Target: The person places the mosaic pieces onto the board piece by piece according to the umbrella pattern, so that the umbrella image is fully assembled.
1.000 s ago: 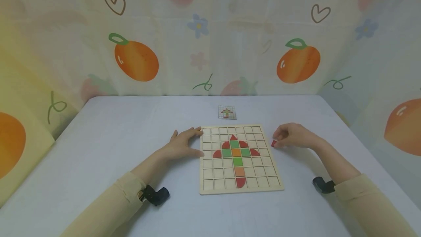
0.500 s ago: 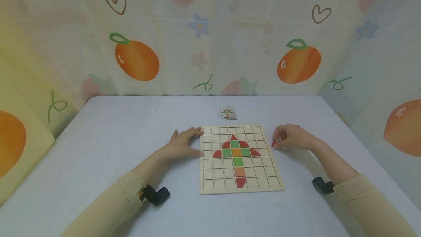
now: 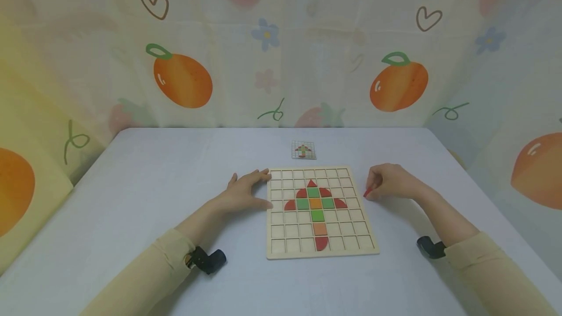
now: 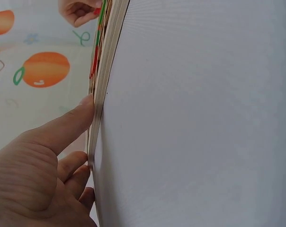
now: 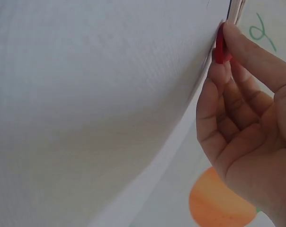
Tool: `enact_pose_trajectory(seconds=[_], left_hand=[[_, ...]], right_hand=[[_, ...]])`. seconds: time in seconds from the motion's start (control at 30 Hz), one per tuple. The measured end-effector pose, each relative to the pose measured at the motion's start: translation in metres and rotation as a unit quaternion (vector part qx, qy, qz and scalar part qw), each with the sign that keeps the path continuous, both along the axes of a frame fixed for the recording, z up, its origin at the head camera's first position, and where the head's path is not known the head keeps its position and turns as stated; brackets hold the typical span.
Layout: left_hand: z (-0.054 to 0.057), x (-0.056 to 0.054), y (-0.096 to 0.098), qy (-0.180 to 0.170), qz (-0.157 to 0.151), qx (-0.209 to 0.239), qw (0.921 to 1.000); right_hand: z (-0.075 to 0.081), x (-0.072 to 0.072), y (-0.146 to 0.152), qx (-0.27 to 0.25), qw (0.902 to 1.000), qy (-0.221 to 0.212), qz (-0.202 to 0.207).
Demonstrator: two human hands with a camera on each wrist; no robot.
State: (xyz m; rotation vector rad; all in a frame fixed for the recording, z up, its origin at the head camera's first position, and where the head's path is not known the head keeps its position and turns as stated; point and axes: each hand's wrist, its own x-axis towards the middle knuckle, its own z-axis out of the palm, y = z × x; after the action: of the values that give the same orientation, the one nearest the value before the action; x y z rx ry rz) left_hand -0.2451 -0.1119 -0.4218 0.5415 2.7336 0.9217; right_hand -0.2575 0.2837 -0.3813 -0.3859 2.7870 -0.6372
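A square wooden grid board (image 3: 285, 245) lies on the table with red, green and orange tiles set in its cells, forming an arrow-like figure. The left hand (image 3: 243, 191) rests with thumb and fingertips at the board's left edge, fingers spread; the left wrist view shows the thumb touching that edge. Just right of the board, the right hand (image 3: 391, 182) pinches a small red tile (image 5: 220, 45) between thumb and index finger. In the head view the red tile is tilted, its narrow side showing, and its exact shape is mostly hidden by the fingers.
Behind the board lies a small pattern card (image 3: 303, 149) printed with a similar coloured figure on a grid. A white cloth covers the table (image 3: 175, 160). A curtain printed with oranges (image 3: 182, 81) hangs behind it.
The red tile has turned in the right hand's fingers, from showing its flat face to showing more of its edge. The left hand and the board stay in place.
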Motion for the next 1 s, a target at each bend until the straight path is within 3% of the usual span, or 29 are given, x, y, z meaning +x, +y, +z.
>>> enact_pose_trajectory(seconds=[0.23,0.47,0.7,1.0], left_hand=[[0.002,0.001,0.0,-0.002,0.0,0.005,1.0],[0.002,0.001,0.0,-0.002,0.001,0.005,1.0],[0.0,0.0,0.0,-0.005,-0.001,0.007,1.0],[0.002,0.001,0.0,-0.004,0.0,0.007,1.0]], right_hand=[[0.003,0.001,-0.001,-0.004,0.9999,-0.013,-0.006],[0.005,0.001,-0.001,-0.011,0.9999,0.004,-0.003],[0.008,0.003,-0.01,-0.051,0.9985,0.006,0.02],[0.016,0.012,-0.041,-0.108,0.9924,-0.024,0.054]])
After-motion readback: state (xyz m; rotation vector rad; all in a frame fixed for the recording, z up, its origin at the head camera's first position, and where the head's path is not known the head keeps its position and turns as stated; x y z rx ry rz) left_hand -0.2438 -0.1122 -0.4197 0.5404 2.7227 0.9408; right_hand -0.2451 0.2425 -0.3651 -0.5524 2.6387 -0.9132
